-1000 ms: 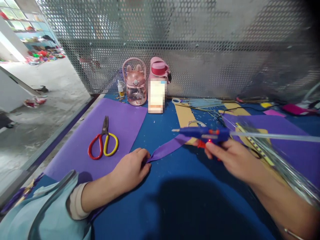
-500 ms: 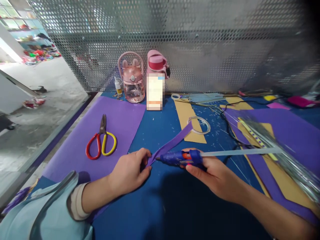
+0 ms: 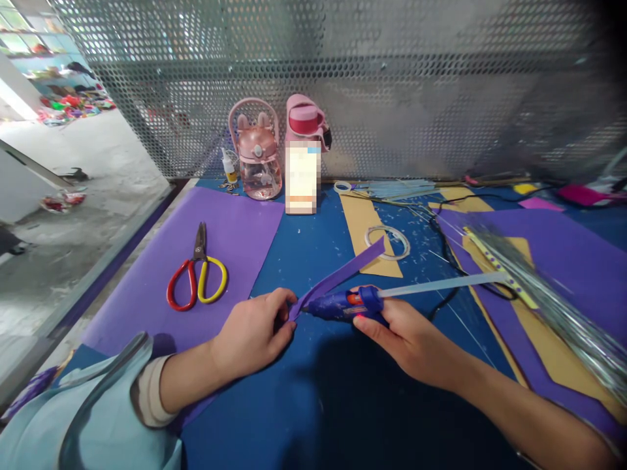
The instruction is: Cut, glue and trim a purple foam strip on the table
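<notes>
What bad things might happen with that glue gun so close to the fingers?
The glue gun in the right hand points its tip right at the left hand pinching the purple strip, so hot glue might burn those fingers. Its black cord trails across the table's clutter and may snag. The strip's far end lifts freely, so it could stick crooked.
</notes>
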`<state>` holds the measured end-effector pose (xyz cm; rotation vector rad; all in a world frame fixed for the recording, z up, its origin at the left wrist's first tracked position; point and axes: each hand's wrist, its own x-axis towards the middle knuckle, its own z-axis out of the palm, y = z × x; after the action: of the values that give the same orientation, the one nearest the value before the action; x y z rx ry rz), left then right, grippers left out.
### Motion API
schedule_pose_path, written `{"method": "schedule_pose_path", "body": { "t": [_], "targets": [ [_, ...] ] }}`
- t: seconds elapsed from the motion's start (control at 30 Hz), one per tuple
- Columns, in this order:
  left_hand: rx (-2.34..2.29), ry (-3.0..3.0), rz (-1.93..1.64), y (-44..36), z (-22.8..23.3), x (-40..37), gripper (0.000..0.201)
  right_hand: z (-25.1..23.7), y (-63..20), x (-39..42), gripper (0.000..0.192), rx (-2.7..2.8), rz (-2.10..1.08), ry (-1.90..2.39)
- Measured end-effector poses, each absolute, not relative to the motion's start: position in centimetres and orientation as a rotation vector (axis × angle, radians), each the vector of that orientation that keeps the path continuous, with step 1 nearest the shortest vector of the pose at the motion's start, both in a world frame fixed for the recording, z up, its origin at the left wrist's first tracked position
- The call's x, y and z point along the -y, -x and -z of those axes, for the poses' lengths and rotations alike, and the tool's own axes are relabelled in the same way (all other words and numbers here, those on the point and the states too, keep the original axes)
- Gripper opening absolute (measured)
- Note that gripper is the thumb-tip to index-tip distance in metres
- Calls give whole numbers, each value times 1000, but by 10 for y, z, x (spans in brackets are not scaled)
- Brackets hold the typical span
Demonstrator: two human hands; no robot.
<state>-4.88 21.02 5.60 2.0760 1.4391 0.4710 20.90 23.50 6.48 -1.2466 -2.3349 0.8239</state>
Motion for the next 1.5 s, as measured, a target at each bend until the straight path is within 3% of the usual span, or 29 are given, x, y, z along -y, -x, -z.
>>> {"method": "schedule_pose_path", "body": {
  "t": [0.57, 1.27, 1.5],
  "targets": [
    [-1474, -2143, -359, 47, -59, -210, 28, -76, -213, -242, 32, 2319, -776, 1307],
    [-1398, -2601, 49, 39, -61, -214, 42, -75, -216, -251, 37, 2187, -982, 1397],
    [-1350, -2590, -12, 42, -64, -224, 38, -75, -221, -253, 43, 2171, -1029, 1422]
  ]
}}
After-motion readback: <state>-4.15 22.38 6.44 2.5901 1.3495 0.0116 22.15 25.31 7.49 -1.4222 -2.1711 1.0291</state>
